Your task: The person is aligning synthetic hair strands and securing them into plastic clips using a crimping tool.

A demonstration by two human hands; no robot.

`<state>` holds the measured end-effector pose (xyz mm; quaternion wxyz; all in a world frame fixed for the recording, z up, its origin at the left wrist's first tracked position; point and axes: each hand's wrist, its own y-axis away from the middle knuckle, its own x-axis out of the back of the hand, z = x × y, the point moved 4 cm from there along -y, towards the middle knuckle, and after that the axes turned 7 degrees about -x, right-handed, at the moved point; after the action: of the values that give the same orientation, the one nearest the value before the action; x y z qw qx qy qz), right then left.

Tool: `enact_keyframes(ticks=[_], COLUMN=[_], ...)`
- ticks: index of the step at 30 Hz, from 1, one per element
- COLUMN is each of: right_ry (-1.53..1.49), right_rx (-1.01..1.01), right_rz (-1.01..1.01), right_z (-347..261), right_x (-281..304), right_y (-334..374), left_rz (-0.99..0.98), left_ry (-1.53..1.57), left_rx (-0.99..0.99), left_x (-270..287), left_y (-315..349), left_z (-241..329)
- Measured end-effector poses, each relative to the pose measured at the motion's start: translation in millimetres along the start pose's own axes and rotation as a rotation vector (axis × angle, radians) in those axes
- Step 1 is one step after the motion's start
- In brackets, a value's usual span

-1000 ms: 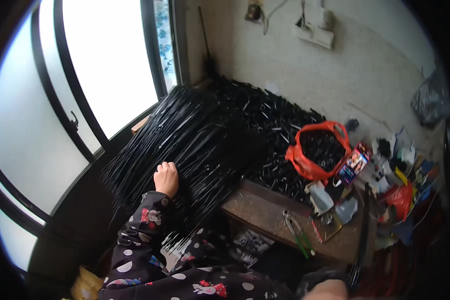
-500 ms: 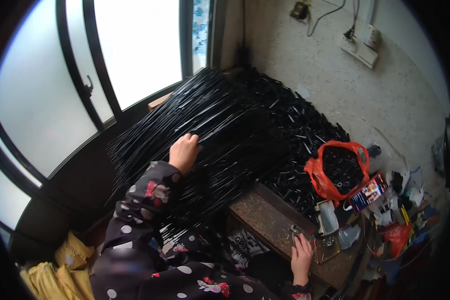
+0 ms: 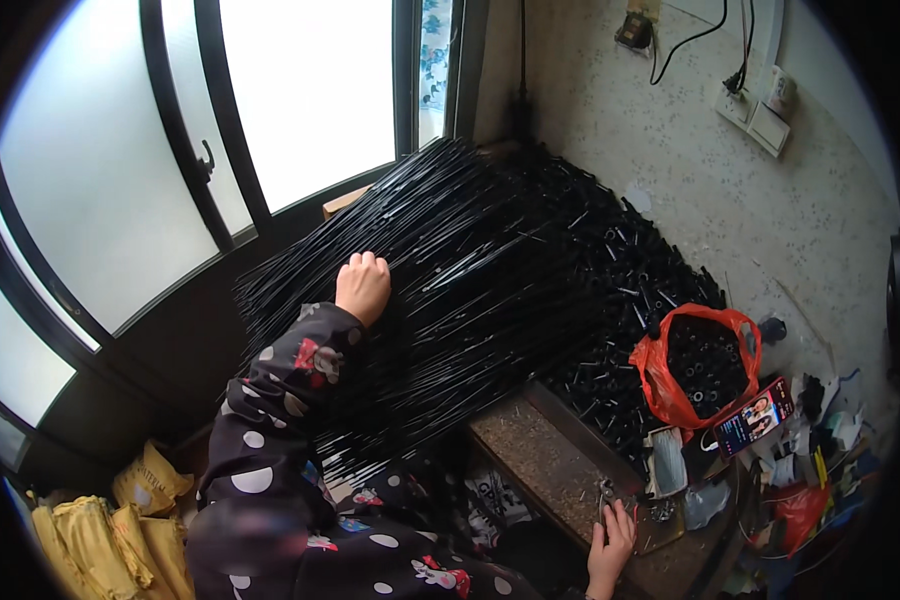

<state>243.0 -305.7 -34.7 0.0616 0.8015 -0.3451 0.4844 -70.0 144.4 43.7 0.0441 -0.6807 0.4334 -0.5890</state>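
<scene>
A: Black strips (image 3: 470,290) heaped left of red bag (image 3: 658,385). Left hand (image 3: 363,288) on them, fingers curled; pinch cannot be told. Risk?
B: They look loosely stacked; a sideways drag could spill them away from the bag.
A: Right hand (image 3: 610,548)?
B: Nearside of bag, fingertips at metal tool (image 3: 606,489). Tool's lower part hidden; grip cannot be told.

Looks glossy, plastic on black strands (image 3: 460,268) | thin, shiny plastic on red bag (image 3: 654,376) | looks rough, wooden on workbench (image 3: 532,442) | looks like matt cloth on sleeve (image 3: 275,415)
</scene>
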Motion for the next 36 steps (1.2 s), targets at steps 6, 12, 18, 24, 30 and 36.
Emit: enact_keyframes(ticks=[6,12,18,24,30,36], right_ry=[0.011,0.006,0.009,0.016,-0.008,-0.017], right_rx=[-0.037,-0.026,-0.03,0.047,0.043,0.074], right_rz=[-0.004,0.0,-0.002,0.067,0.061,0.065], right_z=[-7.5,-9.3,0.9,5.6,2.9,2.5], right_x=[1.7,2.9,-1.9,-1.2,0.3,1.5], right_y=[1.2,2.4,4.0,4.3,5.9,6.4], left_rz=[-0.12,-0.124,-0.13,-0.352,-0.275,-0.582], left_ry=[0.225,0.499,0.475,0.569,0.418,0.404], left_rx=[-0.02,0.081,-0.029,0.062,0.043,-0.077], left_x=[2.1,9.5,-9.2,-1.3,36.7,99.0], left_y=[-5.5,-30.4,-26.4,-33.6,-59.5,-102.3], left_z=[9.2,-3.6,2.1,11.0,0.1,-30.4])
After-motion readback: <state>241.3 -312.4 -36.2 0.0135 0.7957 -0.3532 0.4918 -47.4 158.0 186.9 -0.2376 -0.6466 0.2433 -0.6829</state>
